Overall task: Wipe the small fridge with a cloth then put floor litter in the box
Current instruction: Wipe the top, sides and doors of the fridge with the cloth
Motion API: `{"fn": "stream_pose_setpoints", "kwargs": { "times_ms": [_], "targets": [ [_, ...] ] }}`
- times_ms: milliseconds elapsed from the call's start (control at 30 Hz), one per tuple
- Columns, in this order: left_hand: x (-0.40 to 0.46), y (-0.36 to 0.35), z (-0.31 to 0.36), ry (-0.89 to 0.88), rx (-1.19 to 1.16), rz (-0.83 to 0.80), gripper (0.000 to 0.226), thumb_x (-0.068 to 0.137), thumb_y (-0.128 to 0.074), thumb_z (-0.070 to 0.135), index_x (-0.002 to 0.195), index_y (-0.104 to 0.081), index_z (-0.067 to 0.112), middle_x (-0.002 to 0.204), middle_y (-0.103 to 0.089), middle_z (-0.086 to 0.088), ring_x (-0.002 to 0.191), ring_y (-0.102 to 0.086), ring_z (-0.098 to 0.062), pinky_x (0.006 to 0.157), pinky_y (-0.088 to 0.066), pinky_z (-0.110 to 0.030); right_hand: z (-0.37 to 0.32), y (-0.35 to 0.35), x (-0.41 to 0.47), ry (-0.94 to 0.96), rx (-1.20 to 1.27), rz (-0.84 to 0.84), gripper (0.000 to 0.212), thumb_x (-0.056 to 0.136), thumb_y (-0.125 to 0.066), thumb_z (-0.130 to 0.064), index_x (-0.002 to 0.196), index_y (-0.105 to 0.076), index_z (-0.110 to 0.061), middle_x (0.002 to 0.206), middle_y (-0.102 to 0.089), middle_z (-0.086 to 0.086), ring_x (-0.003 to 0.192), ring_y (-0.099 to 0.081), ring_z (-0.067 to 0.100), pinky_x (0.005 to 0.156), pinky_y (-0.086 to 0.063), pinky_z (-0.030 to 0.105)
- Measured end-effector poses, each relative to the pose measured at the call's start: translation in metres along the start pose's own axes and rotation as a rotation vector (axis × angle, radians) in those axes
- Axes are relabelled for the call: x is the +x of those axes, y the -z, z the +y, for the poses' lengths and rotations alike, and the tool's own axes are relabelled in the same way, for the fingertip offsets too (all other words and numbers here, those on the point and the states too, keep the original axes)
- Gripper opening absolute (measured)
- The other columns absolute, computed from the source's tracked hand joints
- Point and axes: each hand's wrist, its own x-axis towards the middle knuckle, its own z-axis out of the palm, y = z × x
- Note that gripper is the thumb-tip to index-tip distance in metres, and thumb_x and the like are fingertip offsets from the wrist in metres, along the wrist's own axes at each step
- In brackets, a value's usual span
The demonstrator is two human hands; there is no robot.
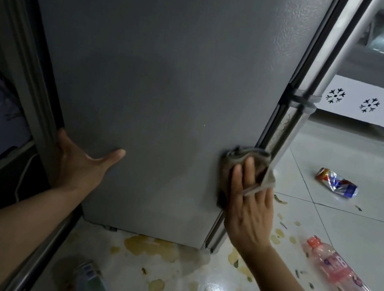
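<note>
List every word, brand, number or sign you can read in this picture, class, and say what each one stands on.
No text can be read for certain.
Pink bottle on the floor: label print, too blurred to read.
Crushed wrapper on the floor: red and blue print, too blurred.
Packet at the bottom edge: print too blurred.
White panel: snowflake-like cut-outs only, no words.
Fridge: no label visible.

Both bare forearms reach forward. The left hand (80, 164) lies flat, thumb spread wide. The right hand (249, 206) presses forward with straight fingers.
</note>
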Motion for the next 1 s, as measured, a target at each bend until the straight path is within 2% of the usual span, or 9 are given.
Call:
{"fn": "stream_pose_setpoints", "kwargs": {
  "times_ms": [133, 233, 300, 433, 533, 633, 800, 867, 1000],
  "targets": [
    [0.000, 0.000, 0.000, -0.003, -0.008, 0.009, 0.116, 0.057, -0.087, 0.037, 0.145, -0.015, 0.008, 0.147, -0.036, -0.008, 0.132, -0.041, -0.020, 0.110, -0.031, -0.031, 0.008, 0.002, 0.032, -0.171, -0.006, 0.184, 0.074, 0.089, -0.044, -0.009, 0.150, -0.001, -0.006, 0.158, 0.003, 0.015, 0.145, 0.001, 0.036, 0.118, -0.005, 0.050],
    [0.001, 0.000, -0.002, -0.009, 0.019, 0.021, 0.117, 0.054, -0.087, 0.041, 0.143, -0.018, 0.008, 0.147, -0.038, -0.009, 0.132, -0.042, -0.021, 0.111, -0.034, -0.040, 0.006, -0.011, 0.023, -0.125, 0.027, 0.200, 0.076, 0.091, -0.043, -0.014, 0.150, 0.004, -0.008, 0.158, 0.012, 0.010, 0.144, 0.002, 0.037, 0.117, -0.008, 0.052],
    [0.000, 0.000, -0.003, -0.008, 0.031, 0.033, 0.115, 0.054, -0.087, 0.042, 0.142, -0.020, 0.008, 0.145, -0.039, -0.009, 0.131, -0.043, -0.022, 0.110, -0.035, -0.041, 0.004, -0.024, -0.008, -0.059, 0.026, 0.103, 0.076, 0.091, -0.042, -0.019, 0.150, 0.005, -0.009, 0.158, 0.012, 0.011, 0.145, 0.003, 0.036, 0.118, -0.006, 0.052],
    [-0.003, -0.002, -0.004, -0.017, 0.017, 0.051, 0.113, 0.055, -0.086, 0.042, 0.141, -0.022, 0.007, 0.144, -0.041, -0.009, 0.129, -0.045, -0.021, 0.109, -0.037, -0.039, -0.005, -0.038, -0.086, 0.173, -0.111, -0.257, 0.079, 0.085, -0.036, -0.020, 0.149, 0.008, -0.009, 0.158, 0.007, 0.014, 0.145, 0.012, 0.030, 0.118, 0.002, 0.047],
    [-0.004, -0.004, -0.002, -0.024, -0.009, 0.057, 0.110, 0.057, -0.085, 0.039, 0.142, -0.022, 0.007, 0.143, -0.042, -0.008, 0.127, -0.047, -0.019, 0.109, -0.037, -0.037, -0.006, -0.034, -0.110, 0.299, -0.149, -0.350, 0.077, 0.082, -0.029, -0.015, 0.149, 0.008, -0.011, 0.157, 0.017, 0.008, 0.145, 0.014, 0.023, 0.117, 0.001, 0.042],
    [-0.008, -0.003, -0.004, -0.030, -0.026, 0.061, 0.105, 0.061, -0.085, 0.034, 0.141, -0.023, 0.007, 0.142, -0.043, -0.008, 0.126, -0.047, -0.018, 0.108, -0.038, -0.036, 0.001, -0.028, -0.073, 0.279, -0.082, -0.253, 0.075, 0.084, -0.030, -0.016, 0.150, 0.004, -0.014, 0.158, 0.013, 0.004, 0.146, 0.009, 0.023, 0.119, 0.000, 0.041],
    [-0.006, 0.004, -0.018, -0.059, 0.015, 0.049, 0.090, 0.064, -0.084, 0.030, 0.135, -0.033, 0.009, 0.134, -0.050, -0.009, 0.118, -0.053, -0.022, 0.098, -0.043, -0.032, -0.019, -0.038, -0.013, 0.050, 0.068, 0.017, 0.076, 0.090, -0.044, -0.020, 0.151, 0.000, -0.017, 0.159, 0.009, 0.002, 0.146, 0.001, 0.030, 0.118, -0.006, 0.048],
    [-0.004, 0.006, -0.022, -0.058, 0.020, 0.042, 0.087, 0.064, -0.084, 0.031, 0.133, -0.035, 0.009, 0.132, -0.053, -0.009, 0.116, -0.055, -0.023, 0.098, -0.046, -0.036, -0.022, -0.046, -0.024, 0.113, 0.047, -0.017, 0.077, 0.088, -0.046, -0.022, 0.151, -0.002, -0.020, 0.159, 0.005, -0.001, 0.144, -0.009, 0.032, 0.118, -0.007, 0.050],
    [-0.005, 0.007, -0.028, -0.008, 0.008, 0.007, 0.083, 0.066, -0.082, 0.034, 0.133, -0.036, 0.013, 0.131, -0.054, -0.007, 0.115, -0.056, -0.025, 0.098, -0.046, -0.041, -0.024, -0.053, -0.053, 0.483, -0.094, -0.265, 0.075, 0.079, -0.049, -0.017, 0.147, -0.018, -0.021, 0.155, -0.019, -0.006, 0.133, -0.029, 0.029, 0.111, -0.012, 0.048]
  ]
}}
